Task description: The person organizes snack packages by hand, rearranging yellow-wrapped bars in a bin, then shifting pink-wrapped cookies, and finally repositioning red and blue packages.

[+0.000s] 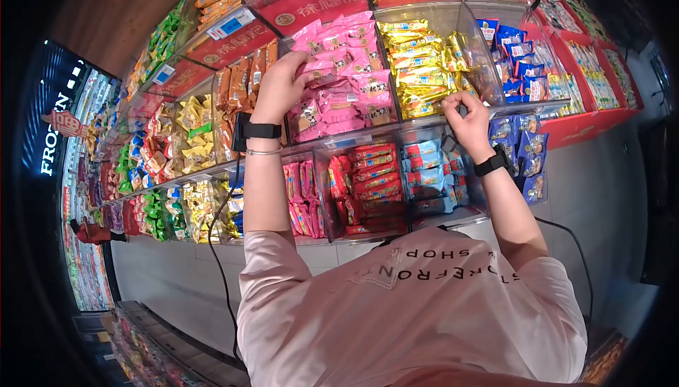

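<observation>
Pink snack packets (339,83) fill a clear-walled bin in the upper middle. My left hand (284,84) reaches over that bin's left side, fingers bent onto the packets; whether it grips one I cannot make out. Gold packets (421,69) lie stacked in the bin to the right. My right hand (467,120) is over the front edge of the gold bin, thumb and forefinger curled together in a ring. Anything between those fingertips is too small to tell. Both wrists carry black bands.
Below are bins of red packets (368,182) and light-blue packets (424,168). Brown packets (247,79) stand left of the pink ones, dark-blue packets (520,62) to the right. Clear dividers and a front ledge (346,139) edge the bins. Cables hang by both arms.
</observation>
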`<state>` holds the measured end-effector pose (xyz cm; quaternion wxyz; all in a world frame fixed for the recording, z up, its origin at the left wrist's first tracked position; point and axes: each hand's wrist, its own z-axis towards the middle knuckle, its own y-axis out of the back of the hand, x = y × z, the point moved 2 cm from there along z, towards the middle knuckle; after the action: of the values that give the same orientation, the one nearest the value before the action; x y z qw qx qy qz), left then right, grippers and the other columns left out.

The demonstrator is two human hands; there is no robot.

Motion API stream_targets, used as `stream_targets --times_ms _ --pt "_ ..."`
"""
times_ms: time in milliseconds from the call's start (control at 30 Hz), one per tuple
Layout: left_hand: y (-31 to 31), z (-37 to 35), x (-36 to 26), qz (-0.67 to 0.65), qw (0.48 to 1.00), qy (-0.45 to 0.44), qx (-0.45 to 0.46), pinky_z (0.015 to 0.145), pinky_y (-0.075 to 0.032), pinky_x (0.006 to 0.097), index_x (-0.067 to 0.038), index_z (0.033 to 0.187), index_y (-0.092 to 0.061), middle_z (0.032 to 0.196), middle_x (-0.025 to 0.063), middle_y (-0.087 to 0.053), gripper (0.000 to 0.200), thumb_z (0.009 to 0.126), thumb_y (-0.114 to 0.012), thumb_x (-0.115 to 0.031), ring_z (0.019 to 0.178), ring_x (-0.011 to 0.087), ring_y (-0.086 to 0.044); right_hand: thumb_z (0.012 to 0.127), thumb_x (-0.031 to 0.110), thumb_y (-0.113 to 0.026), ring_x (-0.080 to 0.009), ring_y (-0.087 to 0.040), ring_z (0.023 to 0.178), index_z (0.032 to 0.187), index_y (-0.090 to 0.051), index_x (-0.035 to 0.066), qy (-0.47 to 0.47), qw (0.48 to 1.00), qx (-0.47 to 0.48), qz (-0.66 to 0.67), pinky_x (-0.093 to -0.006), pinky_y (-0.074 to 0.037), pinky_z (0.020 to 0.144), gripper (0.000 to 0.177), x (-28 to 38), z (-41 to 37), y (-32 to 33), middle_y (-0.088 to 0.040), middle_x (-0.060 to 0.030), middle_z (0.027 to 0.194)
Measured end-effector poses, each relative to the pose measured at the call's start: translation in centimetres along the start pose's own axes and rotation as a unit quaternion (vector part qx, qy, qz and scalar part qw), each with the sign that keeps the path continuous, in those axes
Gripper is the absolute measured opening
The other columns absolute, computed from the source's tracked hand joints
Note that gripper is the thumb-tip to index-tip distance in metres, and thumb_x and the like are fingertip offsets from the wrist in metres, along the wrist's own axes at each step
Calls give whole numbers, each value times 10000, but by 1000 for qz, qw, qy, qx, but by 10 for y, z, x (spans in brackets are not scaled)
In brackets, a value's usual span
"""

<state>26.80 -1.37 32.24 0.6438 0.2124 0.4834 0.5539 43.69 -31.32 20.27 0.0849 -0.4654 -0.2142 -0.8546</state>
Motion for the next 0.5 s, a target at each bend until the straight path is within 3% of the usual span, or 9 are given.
stream_targets --times_ms 33,67,133,200,267,367,500 --pt "-2 2 6 -14 1000 3 3 663 -474 334 -5 971 -595 828 129 -622 199 811 -698 -63 752 218 -619 815 78 -676 -113 -568 672 798 -636 14 -4 1000 3 6 -255 -454 643 77 -1 1 -1 -609 -38 706" --pt "-5 5 11 -14 1000 5 2 663 -474 334 -5 971 -595 828 129 -622 199 811 -698 -63 752 218 -619 815 74 -675 -111 -567 671 800 -639 15 -7 1000 7 12 -254 -453 643 71 -2 3 -1 -609 -35 705" --pt "-19 10 22 17 990 87 110 714 -473 432 12 973 -596 887 222 -638 189 806 -650 -58 853 404 -611 816 75 -675 -110 -568 670 803 -642 16 -27 999 15 31 -254 -454 644 70 4 7 -3 -611 -34 707" --pt "-38 10 31 -6 994 72 81 698 -473 455 18 910 -604 831 244 -630 134 810 -613 -70 810 421 -609 817 76 -676 -109 -569 670 805 -646 16 -42 998 22 49 -255 -455 646 68 14 15 -8 -613 -33 710" --pt "-60 11 48 4 994 85 61 704 -480 467 9 900 -617 791 244 -624 123 793 -581 -40 806 426 -608 812 75 -679 -112 -577 671 809 -649 13 23 997 59 34 -258 -460 651 69 31 21 -18 -612 -37 708" --pt "-74 8 43 76 995 71 6 721 -484 486 6 900 -619 800 227 -636 140 777 -559 -25 808 425 -615 781 92 -692 -209 -620 711 852 -651 34 112 987 114 -4 -317 -488 663 100 62 30 -39 -624 -75 759" --pt "-73 3 35 27 993 107 -32 725 -489 502 -3 937 -602 848 232 -645 166 778 -578 -42 826 425 -624 793 134 -664 -304 -635 776 872 -652 55 195 962 167 -87 -400 -503 673 112 87 42 -70 -639 -121 816"
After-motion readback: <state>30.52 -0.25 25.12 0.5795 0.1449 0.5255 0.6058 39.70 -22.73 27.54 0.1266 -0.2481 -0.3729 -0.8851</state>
